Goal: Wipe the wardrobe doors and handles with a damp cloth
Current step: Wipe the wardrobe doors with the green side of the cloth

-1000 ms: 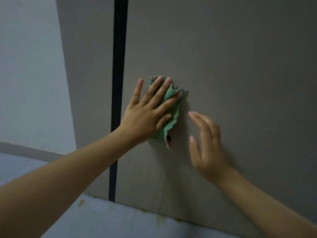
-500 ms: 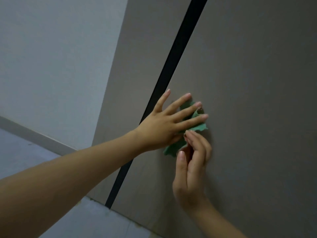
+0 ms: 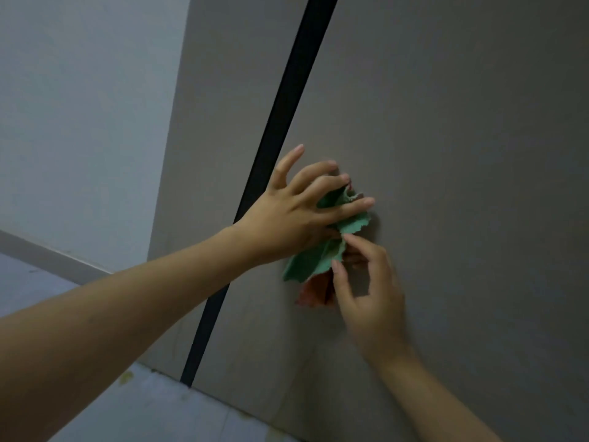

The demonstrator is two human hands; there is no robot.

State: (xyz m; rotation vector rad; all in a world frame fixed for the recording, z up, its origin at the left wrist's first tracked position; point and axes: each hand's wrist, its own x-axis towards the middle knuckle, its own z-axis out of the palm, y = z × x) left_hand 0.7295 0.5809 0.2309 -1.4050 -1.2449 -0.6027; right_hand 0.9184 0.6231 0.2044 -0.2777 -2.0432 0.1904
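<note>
A green cloth [image 3: 314,261] with a reddish underside lies bunched against the grey-brown wardrobe door [image 3: 446,148]. My left hand [image 3: 287,218] presses the cloth's upper part onto the door with spread fingers, just right of the black vertical gap [image 3: 287,116] between the doors. My right hand [image 3: 373,301] comes up from below and pinches the cloth's lower part between thumb and fingers. No handle is in view.
A second wardrobe panel [image 3: 216,122] stands left of the black gap. Further left is a pale wall [image 3: 79,106] with a grey skirting board [image 3: 47,253]. Tiled floor [image 3: 159,409] with a small yellowish stain runs along the wardrobe's foot.
My right hand has moved from flat on the door over to the cloth and now pinches its lower part, pulling it down. The view has tilted and the left hand's fingers have bent slightly.
</note>
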